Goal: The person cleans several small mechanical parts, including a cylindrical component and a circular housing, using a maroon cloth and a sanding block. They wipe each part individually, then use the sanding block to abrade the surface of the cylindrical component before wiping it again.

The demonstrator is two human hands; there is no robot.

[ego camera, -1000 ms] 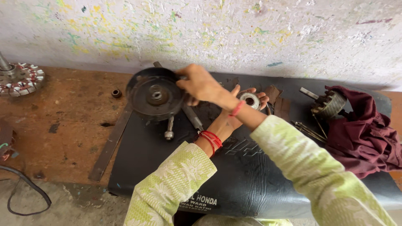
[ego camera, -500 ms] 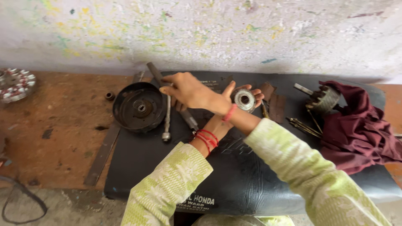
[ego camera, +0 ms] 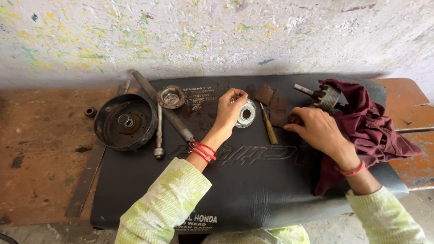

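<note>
I see the left hand (ego camera: pixel 229 108) at frame centre, fingers curled round a shiny metal ring (ego camera: pixel 247 114) w/ a dark hole in the middle, holding it just above or on the black seat cushion (ego camera: pixel 253 180); can't tell which. The right hand (ego camera: pixel 316 129) sits right of centre, fingertips pinched narrow on a small dark bit at the edge of the brown pads (ego camera: pixel 276 110), but I can't tell if it really grips anything. Just beside that hand, to the right, a maroon cloth (ego camera: pixel 370 131) is heaped, w/ a toothed metal part (ego camera: pixel 326 96) lying on its upper edge. Between the hands a yellow-handled screwdriver (ego camera: pixel 269 126) lies on the cushion. Left of centre: a round dark drum (ego camera: pixel 124 122), open side up, hanging half off the cushion onto the wooden bench (ego camera: pixel 40 149). A socket driver (ego camera: pixel 158 131) lies just beside the drum, a long dark rod (ego camera: pixel 165 108) runs diagonally, and a small metal cup (ego camera: pixel 171 96) rests against it. A little ring nut (ego camera: pixel 90 111) sits alone on the bench, upper left. As for progress, I judge: the parts are spread out apart, only the ring is in hand, so nothing looks put together yet.
</note>
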